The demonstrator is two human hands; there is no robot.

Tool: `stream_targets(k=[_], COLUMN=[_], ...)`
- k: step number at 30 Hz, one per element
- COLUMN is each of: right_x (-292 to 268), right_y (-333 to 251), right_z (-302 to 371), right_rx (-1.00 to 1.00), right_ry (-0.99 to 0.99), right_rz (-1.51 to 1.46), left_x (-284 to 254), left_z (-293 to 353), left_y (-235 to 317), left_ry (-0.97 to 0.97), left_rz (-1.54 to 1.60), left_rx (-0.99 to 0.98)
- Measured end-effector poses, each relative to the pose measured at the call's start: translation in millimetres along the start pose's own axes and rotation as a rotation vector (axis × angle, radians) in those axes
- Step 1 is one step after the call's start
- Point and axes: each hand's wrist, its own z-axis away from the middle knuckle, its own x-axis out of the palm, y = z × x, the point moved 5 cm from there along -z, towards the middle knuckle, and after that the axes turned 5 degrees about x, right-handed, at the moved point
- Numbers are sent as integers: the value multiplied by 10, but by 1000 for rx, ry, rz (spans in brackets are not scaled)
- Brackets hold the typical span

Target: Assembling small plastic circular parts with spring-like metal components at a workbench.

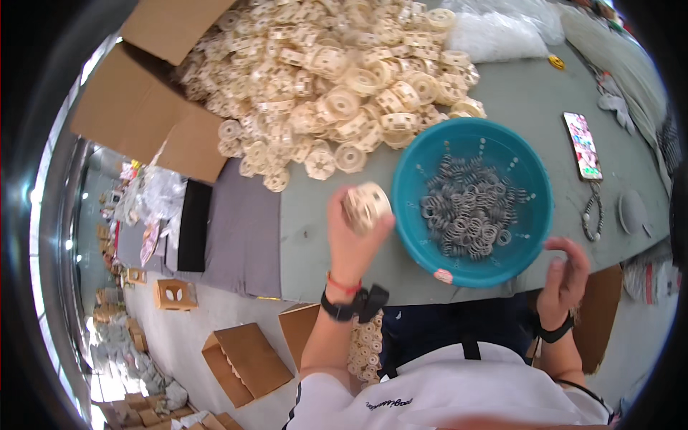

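Observation:
My left hand [352, 247] is closed around a cream plastic round part [368, 206], a short ring-shaped piece with slots in its side. It is raised at the left rim of a teal plastic basin [412, 247]. Many small metal coil springs [473, 208] lie heaped in the basin. Just outside the basin's lower right rim is my right hand [564, 283], its fingers bent but apart, with nothing visible in them. Beyond my left hand spreads a large pile of similar cream plastic parts [344, 104].
On the green-grey tabletop [315, 258], a phone [583, 145] with a beaded strap lies to the right of the basin. Clear plastic bags [498, 36] lie at the back. An open cardboard box [143, 111] borders the pile at left; more boxes [247, 362] stand on the floor.

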Motion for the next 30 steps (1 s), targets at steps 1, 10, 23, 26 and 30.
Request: stream_targets(k=[1, 10, 23, 26, 30], right_x=[94, 922, 854, 844, 819], right_y=[-88, -191, -412, -460, -244], right_z=[-85, -515, -586, -587, -567], right_rx=[4, 473, -281, -191, 0], right_ry=[-131, -338, -188, -202, -132], right_rz=[-39, -506, 109, 19, -51], left_x=[73, 987, 1024, 1032, 1014], left_z=[133, 381, 410, 376, 254], left_y=[124, 375, 54, 79, 167], left_ry=[-13, -349, -235, -149, -429], left_rz=[11, 512, 247, 388, 656], left_rx=[-12, 71, -11, -143, -199])
